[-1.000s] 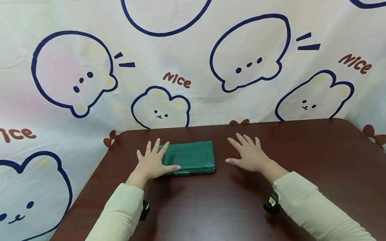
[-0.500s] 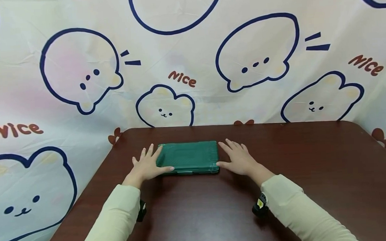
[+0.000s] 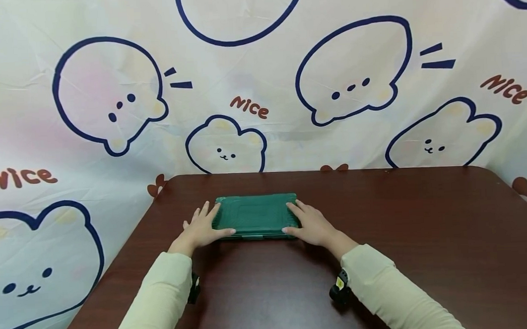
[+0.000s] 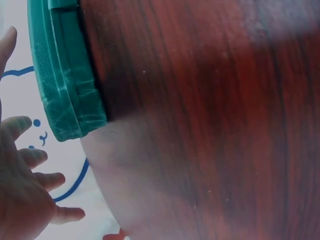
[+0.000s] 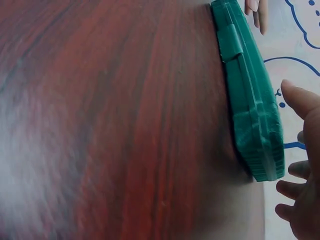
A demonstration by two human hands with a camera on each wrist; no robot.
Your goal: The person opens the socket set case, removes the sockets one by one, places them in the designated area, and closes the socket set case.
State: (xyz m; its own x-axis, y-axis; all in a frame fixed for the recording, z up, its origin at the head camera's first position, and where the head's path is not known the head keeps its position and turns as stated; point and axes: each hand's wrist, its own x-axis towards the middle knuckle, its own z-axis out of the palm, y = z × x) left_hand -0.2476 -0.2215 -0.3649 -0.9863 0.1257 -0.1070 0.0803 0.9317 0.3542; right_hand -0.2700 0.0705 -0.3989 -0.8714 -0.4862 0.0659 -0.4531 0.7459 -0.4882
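A flat green plastic case point(image 3: 254, 214) with a front latch lies closed on the table. At its left end is my left hand point(image 3: 200, 232), fingers spread and thumb near the front edge. My right hand point(image 3: 313, 225) is over the right end, fingers fairly straight and thumb by the front right corner. In the left wrist view, a gap shows between the spread fingers of the left hand point(image 4: 20, 185) and the case point(image 4: 70, 75). The right wrist view shows the right hand point(image 5: 307, 165) beside the case's end; contact cannot be made out.
The dark reddish-brown wooden table point(image 3: 420, 245) extends around the case, with rounded far corners. A white cloth backdrop point(image 3: 280, 143) with cartoon bears hangs right behind its far edge and along the sides. Each wrist wears a small black camera point(image 3: 340, 288).
My right hand has moved left, from apart from the case to over its right end. My left hand has shifted slightly outward, to the case's left end. The case stays closed on the table.
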